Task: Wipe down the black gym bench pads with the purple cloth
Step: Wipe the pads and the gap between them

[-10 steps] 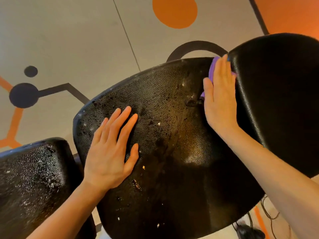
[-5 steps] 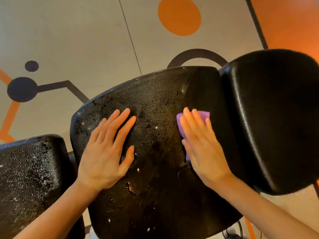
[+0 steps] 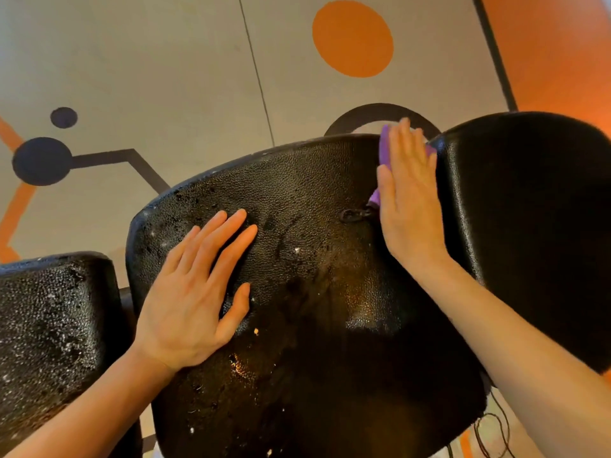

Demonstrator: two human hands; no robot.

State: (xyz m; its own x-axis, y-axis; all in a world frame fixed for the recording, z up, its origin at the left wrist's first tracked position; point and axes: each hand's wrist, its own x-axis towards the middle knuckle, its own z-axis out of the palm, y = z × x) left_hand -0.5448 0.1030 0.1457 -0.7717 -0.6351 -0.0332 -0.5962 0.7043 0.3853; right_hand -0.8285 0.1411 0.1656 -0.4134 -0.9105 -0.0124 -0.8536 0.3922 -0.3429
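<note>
While pressing flat, right hand [image 3: 410,200] pins cloth [image 3: 384,150] at middle pad's [image 3: 314,292] far right edge, fingers straight. Left hand [image 3: 195,292] flat too, bracing. Unwiped grain stretching leftward; probably sweeping back next.

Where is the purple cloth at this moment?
In the head view, the purple cloth lies under the flat right hand, at the far right edge of the middle pad, beside the gap to the right pad.
</note>
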